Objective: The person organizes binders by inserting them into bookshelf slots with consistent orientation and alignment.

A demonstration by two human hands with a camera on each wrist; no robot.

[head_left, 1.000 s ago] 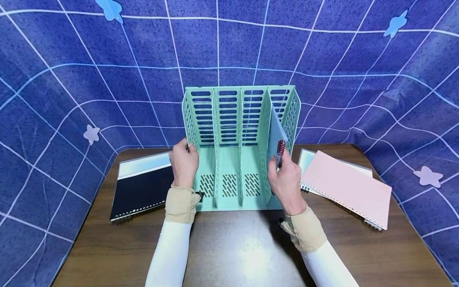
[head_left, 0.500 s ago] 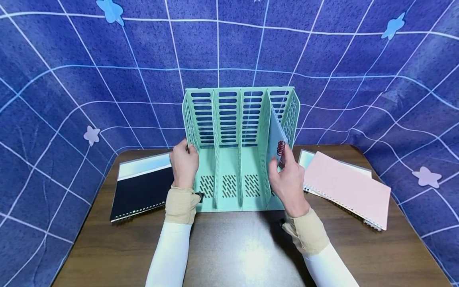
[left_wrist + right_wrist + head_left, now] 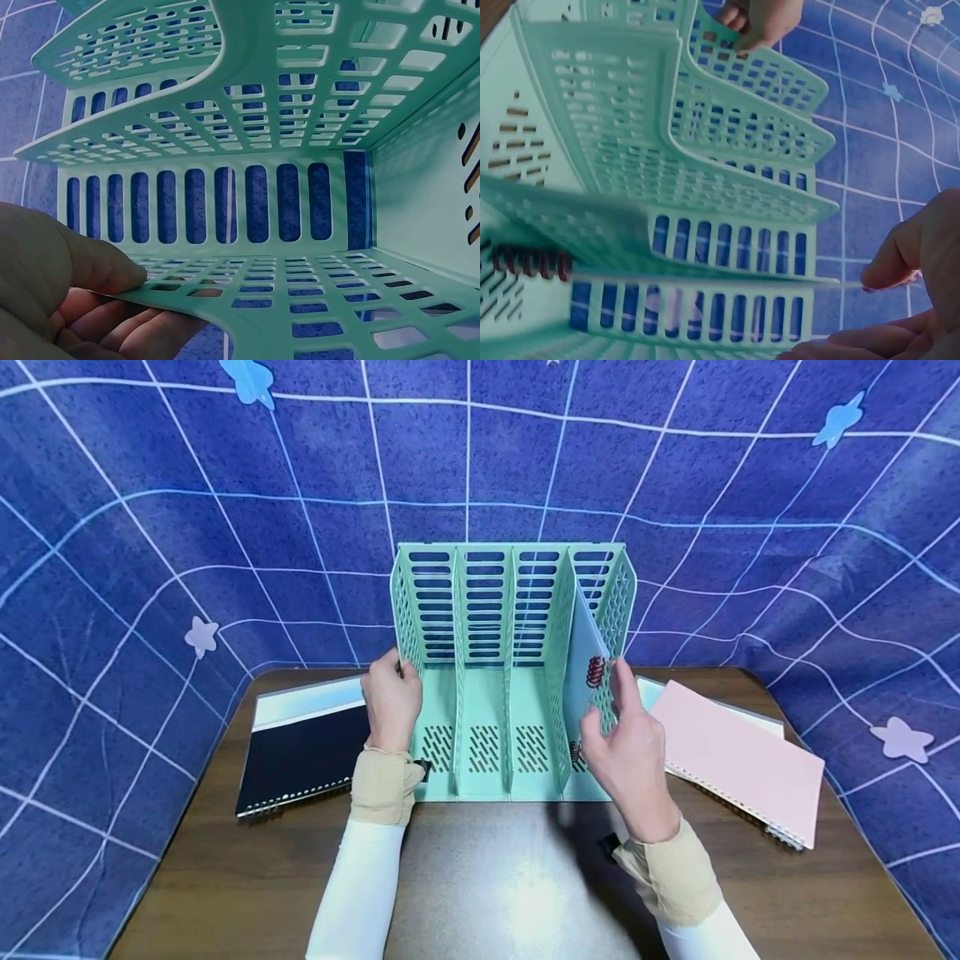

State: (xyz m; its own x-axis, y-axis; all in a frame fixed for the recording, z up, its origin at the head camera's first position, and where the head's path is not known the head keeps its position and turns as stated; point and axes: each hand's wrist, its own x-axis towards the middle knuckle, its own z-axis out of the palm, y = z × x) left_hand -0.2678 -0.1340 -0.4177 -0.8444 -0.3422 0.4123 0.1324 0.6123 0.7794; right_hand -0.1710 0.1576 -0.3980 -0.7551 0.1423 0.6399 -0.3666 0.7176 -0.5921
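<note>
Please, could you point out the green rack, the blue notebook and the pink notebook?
Green rack [image 3: 483,700], head view: compartment floor.
Blue notebook [image 3: 582,667], head view: flat side.
Pink notebook [image 3: 738,760], head view: upper face.

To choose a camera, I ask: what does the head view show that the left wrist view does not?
Only the head view shows the right hand, the light-blue red-coiled notebook and the pink spiral-bound notebook.

Only the left wrist view shows fingertips of the left hand outside the mint-green perforated plastic rack.

Both show the left hand and rack.
</note>
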